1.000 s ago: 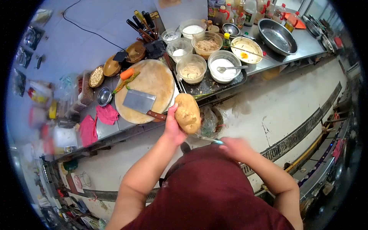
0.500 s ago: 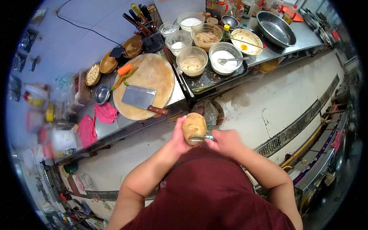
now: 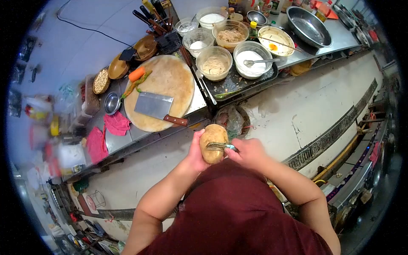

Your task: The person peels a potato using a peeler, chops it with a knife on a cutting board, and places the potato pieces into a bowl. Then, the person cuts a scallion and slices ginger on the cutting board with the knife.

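Observation:
A brown-skinned potato point(image 3: 214, 135) is gripped from its left side by my left hand point(image 3: 196, 152), in front of my body. My right hand point(image 3: 250, 153) is closed around the handle of a peeler point(image 3: 217, 146), whose metal head lies against the potato's face. Beyond them, on the counter, a cleaver point(image 3: 154, 105) with a wooden handle rests on the round chopping board point(image 3: 174, 78). An orange carrot piece point(image 3: 137, 74) and thin green peppers point(image 3: 138, 85) lie at the board's left.
A bin with a plastic bag point(image 3: 233, 121) stands on the floor just past my hands. On the black tray point(image 3: 225, 95) are several tubs, one a tub of white powder point(image 3: 250, 55) with a spoon. Pink cloths point(image 3: 97, 145) lie at the counter's left edge.
The peeler has moved up the potato from near its lower end to about its middle. The potato now stands more upright in my left hand.

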Demonstrator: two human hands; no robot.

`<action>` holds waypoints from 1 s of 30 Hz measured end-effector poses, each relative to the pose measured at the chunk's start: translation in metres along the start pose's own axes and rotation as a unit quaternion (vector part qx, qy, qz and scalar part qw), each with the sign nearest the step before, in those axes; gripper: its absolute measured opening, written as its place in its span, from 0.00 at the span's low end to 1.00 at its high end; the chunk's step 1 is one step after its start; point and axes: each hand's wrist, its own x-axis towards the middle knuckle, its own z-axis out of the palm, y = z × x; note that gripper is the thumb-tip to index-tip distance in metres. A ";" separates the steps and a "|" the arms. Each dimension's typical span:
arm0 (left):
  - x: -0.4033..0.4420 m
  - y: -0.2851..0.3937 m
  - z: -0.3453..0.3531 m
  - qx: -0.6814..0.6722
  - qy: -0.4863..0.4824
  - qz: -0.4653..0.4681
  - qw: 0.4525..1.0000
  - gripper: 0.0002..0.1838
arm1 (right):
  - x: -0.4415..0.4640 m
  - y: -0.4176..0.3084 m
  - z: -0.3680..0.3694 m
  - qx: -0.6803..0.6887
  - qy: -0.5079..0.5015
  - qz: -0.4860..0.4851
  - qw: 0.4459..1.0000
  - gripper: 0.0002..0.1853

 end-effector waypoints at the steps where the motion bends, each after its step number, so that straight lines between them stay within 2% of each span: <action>1: 0.000 0.001 0.000 -0.001 -0.001 0.003 1.000 0.37 | 0.000 0.000 0.001 0.001 0.000 0.000 1.000 0.20; 4: -0.003 0.001 0.000 0.019 0.012 -0.013 1.000 0.37 | 0.001 0.006 0.007 -0.005 -0.022 0.029 0.999 0.22; 6: 0.001 -0.002 -0.003 0.057 0.002 -0.005 0.998 0.40 | 0.004 0.018 0.013 0.017 -0.062 0.116 0.991 0.24; 7: 0.003 -0.003 -0.006 0.058 0.002 -0.006 0.998 0.40 | 0.005 0.022 0.018 0.017 -0.061 0.117 0.991 0.24; 10: 0.005 -0.004 -0.017 0.007 0.025 -0.008 1.000 0.41 | 0.010 0.046 0.043 0.046 -0.048 0.151 0.986 0.27; 12: 0.001 -0.004 -0.023 0.049 -0.028 -0.028 0.998 0.43 | 0.008 0.087 0.064 0.045 -0.171 0.207 0.962 0.28; 13: 0.000 -0.003 -0.025 0.051 -0.026 -0.031 0.998 0.43 | -0.001 0.105 0.079 0.048 -0.170 0.209 0.962 0.28; 15: 0.002 0.003 -0.024 0.059 -0.091 -0.039 0.993 0.44 | -0.014 0.127 0.094 0.143 -0.329 0.431 0.828 0.28; 16: 0.004 0.008 -0.027 0.035 -0.108 -0.030 0.993 0.44 | -0.016 0.130 0.096 0.140 -0.330 0.430 0.829 0.28; 17: 0.005 0.009 -0.031 0.033 -0.107 -0.030 0.993 0.44 | -0.023 0.131 0.100 0.198 -0.289 0.456 0.818 0.28; 18: 0.005 0.009 -0.034 0.021 -0.069 -0.010 0.997 0.44 | -0.029 0.126 0.100 0.256 -0.246 0.481 0.802 0.28; 19: 0.006 0.010 -0.036 0.010 -0.031 0.011 0.999 0.44 | -0.030 0.112 0.095 0.258 -0.246 0.482 0.801 0.28; 20: 0.005 0.009 -0.037 0.001 -0.031 0.014 0.999 0.44 | -0.030 0.094 0.091 0.210 -0.126 0.365 0.898 0.26; 21: 0.004 0.008 -0.034 0.002 -0.030 0.014 0.999 0.44 | -0.026 0.075 0.082 0.152 0.001 0.235 0.960 0.25; 22: 0.002 0.006 -0.028 -0.002 0.001 0.023 1.000 0.42 | -0.022 0.052 0.065 0.153 0.000 0.236 0.960 0.25; 24: 0.000 0.001 -0.016 -0.004 0.031 0.031 0.999 0.41 | -0.013 0.015 0.036 0.073 -0.046 0.069 0.994 0.24; 25: -0.001 0.000 -0.009 -0.010 0.049 0.031 0.998 0.40 | -0.010 0.013 0.036 0.071 -0.044 0.071 0.994 0.24; 27: 0.001 -0.001 -0.005 -0.014 0.065 0.029 0.997 0.40 | -0.003 0.014 0.035 0.011 -0.078 0.152 0.985 0.24; 29: 0.001 -0.002 -0.010 0.041 -0.059 -0.004 0.997 0.40 | 0.006 0.033 0.024 0.025 -0.083 0.174 0.981 0.26; 30: 0.001 -0.001 -0.012 0.032 -0.053 -0.026 0.998 0.41 | 0.010 0.054 0.033 0.033 -0.108 0.206 0.972 0.27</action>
